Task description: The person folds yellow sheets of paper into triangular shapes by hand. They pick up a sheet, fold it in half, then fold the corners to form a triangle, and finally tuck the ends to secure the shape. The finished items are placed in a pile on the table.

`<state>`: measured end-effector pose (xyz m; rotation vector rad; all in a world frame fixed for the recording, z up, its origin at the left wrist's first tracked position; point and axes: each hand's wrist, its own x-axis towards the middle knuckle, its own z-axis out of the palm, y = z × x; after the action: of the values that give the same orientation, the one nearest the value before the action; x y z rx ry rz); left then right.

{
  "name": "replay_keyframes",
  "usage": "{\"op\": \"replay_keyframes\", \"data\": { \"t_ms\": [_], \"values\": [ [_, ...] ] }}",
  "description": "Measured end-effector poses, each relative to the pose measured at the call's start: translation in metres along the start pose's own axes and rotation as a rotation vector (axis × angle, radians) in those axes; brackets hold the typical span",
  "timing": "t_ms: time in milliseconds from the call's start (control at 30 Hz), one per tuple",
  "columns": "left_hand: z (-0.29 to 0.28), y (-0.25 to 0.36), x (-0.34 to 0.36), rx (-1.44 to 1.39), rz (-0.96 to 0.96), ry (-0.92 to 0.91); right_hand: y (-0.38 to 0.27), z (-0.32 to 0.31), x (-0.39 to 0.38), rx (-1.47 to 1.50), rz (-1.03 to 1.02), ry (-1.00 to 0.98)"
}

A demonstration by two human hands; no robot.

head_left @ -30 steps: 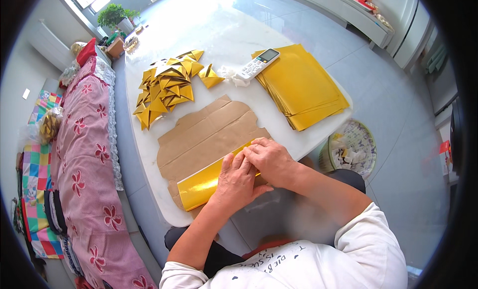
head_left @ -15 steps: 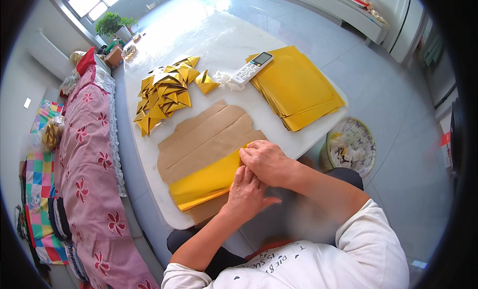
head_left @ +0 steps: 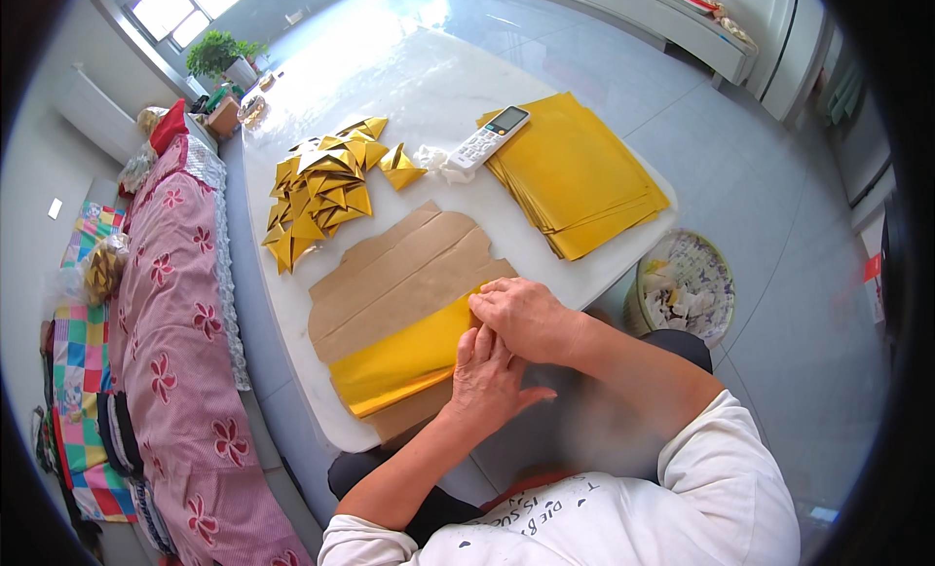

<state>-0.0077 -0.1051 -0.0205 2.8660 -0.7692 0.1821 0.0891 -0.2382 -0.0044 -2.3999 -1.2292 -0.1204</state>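
A sheet of gold paper (head_left: 401,359), folded into a long strip, lies across a flattened piece of brown cardboard (head_left: 401,264) on the table. Its right end is under my hands. With curled fingers, my right hand (head_left: 529,319) grips that end, though its fingertips are partly hidden. Just below and left of it, my left hand (head_left: 484,379) rests with its fingers stretched flat against the strip's right end, thumb spread out to the side. The two hands touch.
Folded gold paper pieces (head_left: 321,188) are heaped at the table's left. A stack of gold sheets (head_left: 584,181) lies at the right, with a white remote control (head_left: 490,137) on its corner beside crumpled tissue (head_left: 443,164). A waste basket (head_left: 726,298) stands right of the table (head_left: 336,417).
The view has shifted very slightly. My hands keep almost the same place at the strip's right end, and the gold strip's lower edge looks a little flatter.
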Motion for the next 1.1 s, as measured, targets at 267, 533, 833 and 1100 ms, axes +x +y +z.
{"op": "replay_keyframes", "data": {
  "t_ms": [267,533,833,1100],
  "values": [
    [0.0,0.002,-0.006,0.077,0.006,0.056,0.002,0.001,-0.003,0.011,-0.007,0.021],
    [-0.018,0.003,-0.017,0.041,-0.013,0.072,0.004,0.004,-0.016,-0.083,-0.115,0.054],
    [-0.029,-0.007,-0.048,0.145,-0.058,0.077,0.005,0.003,-0.023,-0.208,-0.162,0.036],
    [-0.039,-0.022,-0.087,0.238,-0.113,0.067,0.002,0.0,-0.02,-0.183,-0.167,0.03]
  ]
}}
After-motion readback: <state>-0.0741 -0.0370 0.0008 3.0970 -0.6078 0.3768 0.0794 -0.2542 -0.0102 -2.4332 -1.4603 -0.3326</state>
